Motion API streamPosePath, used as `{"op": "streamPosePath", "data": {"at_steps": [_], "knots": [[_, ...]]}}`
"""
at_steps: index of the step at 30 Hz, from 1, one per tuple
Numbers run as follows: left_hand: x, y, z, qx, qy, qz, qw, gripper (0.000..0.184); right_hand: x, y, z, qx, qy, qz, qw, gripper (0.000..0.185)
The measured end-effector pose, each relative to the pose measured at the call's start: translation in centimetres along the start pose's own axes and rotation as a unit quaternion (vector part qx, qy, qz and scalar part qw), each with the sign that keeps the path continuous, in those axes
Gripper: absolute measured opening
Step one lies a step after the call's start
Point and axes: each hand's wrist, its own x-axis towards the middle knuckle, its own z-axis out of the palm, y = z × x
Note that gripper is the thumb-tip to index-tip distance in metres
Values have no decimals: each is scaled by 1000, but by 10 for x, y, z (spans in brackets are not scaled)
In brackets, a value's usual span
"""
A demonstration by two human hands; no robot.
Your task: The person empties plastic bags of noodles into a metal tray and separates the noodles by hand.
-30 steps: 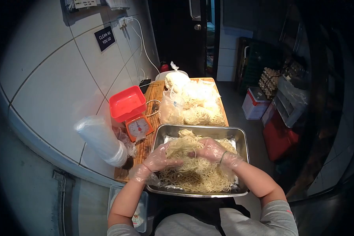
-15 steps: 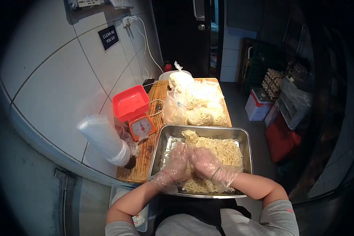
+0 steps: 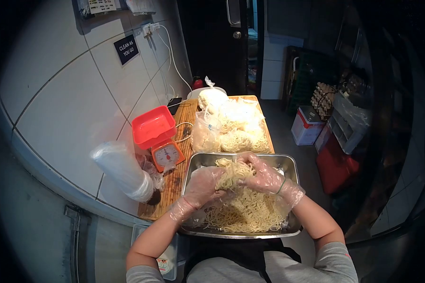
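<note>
Both my hands wear clear plastic gloves and are over a deep metal tray (image 3: 295,165) of pale yellow noodles (image 3: 245,212). Between them a clump of noodles (image 3: 232,173) is lifted above the rest. My left hand (image 3: 204,184) is closed around the clump's left side. From the far right, my right hand (image 3: 263,175) grips the same clump with curled fingers. Some of my fingertips are hidden in the strands. The loose noodles lie heaped toward the near side of the tray.
Bagged noodles (image 3: 241,140) sit behind the tray on the wooden table (image 3: 186,113). To the left stand an orange scale (image 3: 167,155) with a red pan (image 3: 153,126) and a roll of plastic bags (image 3: 123,172) by the tiled wall. Egg trays (image 3: 323,99) and a red box (image 3: 337,165) are at right.
My hands have risen out of the noodle pile and moved apart, with a clump lifted between them. The noodles at the tray's far side have shifted toward me.
</note>
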Motion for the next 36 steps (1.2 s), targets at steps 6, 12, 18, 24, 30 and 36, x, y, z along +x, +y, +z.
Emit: {"op": "streamPosePath", "data": {"at_steps": [6, 12, 18, 24, 30, 36], "knots": [[3, -14, 14, -40, 32, 34, 998, 37, -9, -5, 20, 19, -78, 11, 997, 66], [-12, -22, -5, -89, 44, -18, 995, 36, -17, -3, -13, -11, -18, 104, 994, 38], [-30, -22, 27, -123, 2, -123, 985, 49, -14, 0, -7, -197, -71, -82, 974, 53], [-29, -41, 51, -130, -75, -129, 980, 65, -14, 4, 66, -362, -84, -24, 928, 66], [-9, -8, -26, -81, 10, 30, 996, 24, 8, -22, 27, -130, -82, 41, 987, 42], [-5, 4, -29, -233, 153, -126, 952, 27, 2, -35, -21, -1, -53, -68, 996, 59]]}}
